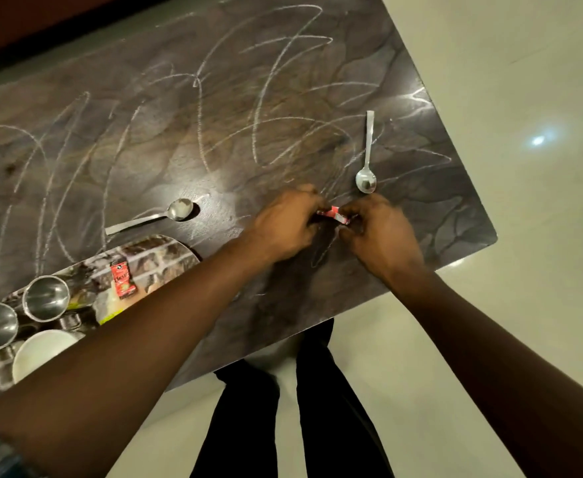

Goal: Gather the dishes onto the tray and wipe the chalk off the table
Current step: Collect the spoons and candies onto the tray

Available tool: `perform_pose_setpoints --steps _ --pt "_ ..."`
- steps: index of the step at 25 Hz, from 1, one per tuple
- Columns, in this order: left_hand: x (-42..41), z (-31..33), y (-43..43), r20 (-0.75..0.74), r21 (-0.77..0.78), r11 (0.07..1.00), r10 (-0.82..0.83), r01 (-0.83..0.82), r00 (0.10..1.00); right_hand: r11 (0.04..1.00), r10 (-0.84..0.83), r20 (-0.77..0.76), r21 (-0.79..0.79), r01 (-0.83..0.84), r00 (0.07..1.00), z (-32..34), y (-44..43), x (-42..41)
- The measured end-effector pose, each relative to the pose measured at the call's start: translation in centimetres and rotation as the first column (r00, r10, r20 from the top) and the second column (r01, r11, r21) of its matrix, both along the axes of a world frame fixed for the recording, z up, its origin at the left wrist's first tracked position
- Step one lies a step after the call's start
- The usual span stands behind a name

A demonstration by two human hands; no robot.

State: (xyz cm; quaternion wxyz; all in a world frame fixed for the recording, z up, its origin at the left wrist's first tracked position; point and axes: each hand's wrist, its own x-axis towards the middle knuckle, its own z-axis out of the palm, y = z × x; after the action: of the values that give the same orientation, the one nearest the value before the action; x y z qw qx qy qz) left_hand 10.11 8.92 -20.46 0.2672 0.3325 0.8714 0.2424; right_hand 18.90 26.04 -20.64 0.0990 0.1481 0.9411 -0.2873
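At the near right corner of the table (438, 208), the left hand (285, 222) and right hand (379, 232) are each pinching an end of a small red sachet (333, 214) — probably clearing it before wiping. Outward, the right spoon (366, 181) and left spoon (179, 210) are lying off the tray (176, 248) — chalk (259, 125) is covering the top.

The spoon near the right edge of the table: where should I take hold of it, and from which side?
Probably pinch the spoon at its narrow neck, just past the bowl, from above, fingers on its two long edges. It lies flat, bowl towards you and handle pointing away, so the neck is the closest thin part.
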Motion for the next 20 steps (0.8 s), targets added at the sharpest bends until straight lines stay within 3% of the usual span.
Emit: perform_pose_setpoints --steps 9,11,12,14,16,18,20 --pt "-1.2 -1.1 0.2 -0.012 0.015 0.989 0.147 -0.147 0.989 0.997 0.067 0.021 0.026 -0.068 0.998 -1.0 0.2 -1.4" --pt "-2.0 -0.7 -0.9 0.007 0.046 0.979 0.200 -0.200 0.980 0.995 -0.032 0.023 -0.095 0.034 0.999 -0.8 -0.5 -1.4" --pt "-2.4 -0.5 -1.6 0.074 0.071 0.962 0.259 -0.264 0.963 0.965 -0.126 0.041 -0.228 0.132 0.991 -0.7 -0.9 -1.5" --pt "-3.4 0.0 -3.7 0.331 0.099 0.891 0.390 -0.443 0.859 0.757 -0.303 0.180 -0.551 0.351 0.936 -0.1 -2.8 -1.7" --pt "-4.5 0.8 -6.9 0.488 0.106 0.841 0.421 -0.530 0.765 0.513 -0.344 0.325 -0.721 0.467 0.881 0.4 -5.8 -1.7" --pt "-5.5 1.7 -10.9 0.497 0.083 0.866 0.393 -0.493 0.773 0.413 -0.304 0.397 -0.764 0.496 0.866 0.8 -9.4 -1.7" --pt "-6.1 2.6 -15.0 0.457 0.025 0.900 0.378 -0.436 0.805 0.390 -0.246 0.429 -0.777 0.494 0.869 0.9 -13.1 -1.7"
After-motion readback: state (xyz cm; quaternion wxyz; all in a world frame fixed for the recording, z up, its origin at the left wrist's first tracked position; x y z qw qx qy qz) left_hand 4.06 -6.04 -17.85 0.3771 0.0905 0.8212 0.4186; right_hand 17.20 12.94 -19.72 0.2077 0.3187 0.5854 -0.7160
